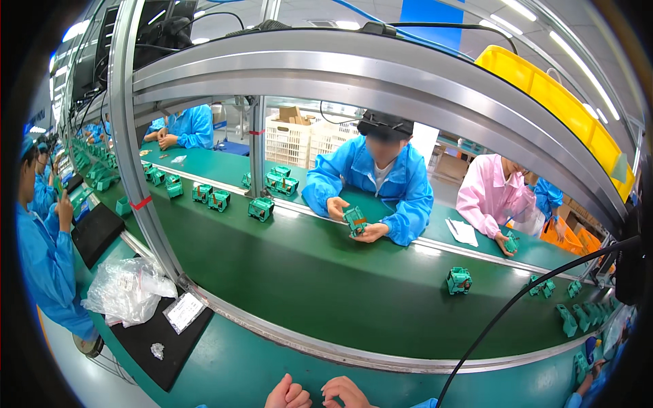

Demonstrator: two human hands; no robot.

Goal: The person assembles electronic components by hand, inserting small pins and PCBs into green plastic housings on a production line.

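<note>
My left hand (288, 394) is at the lower edge of the view, above the green bench top (245, 353). Its fingers are folded into a fist with the thumb up, and nothing shows in it. Just right of it is my right hand (346, 392), its fingers loosely bent and apart from the thumb, with no object visible in it. The two hands are close but not touching. Both are partly cut off by the frame's edge. Beyond the metal rail in front of them, a green plastic housing (459, 280) sits on the dark green conveyor belt (326, 292).
Left of my hands, a black mat (160, 347) bears clear plastic bags (129, 289) and a white label (183, 312). An aluminium post (139, 170) and a black cable (517, 292) cross the view. Opposite, a co-worker in blue (408, 183) holds a green housing (354, 220).
</note>
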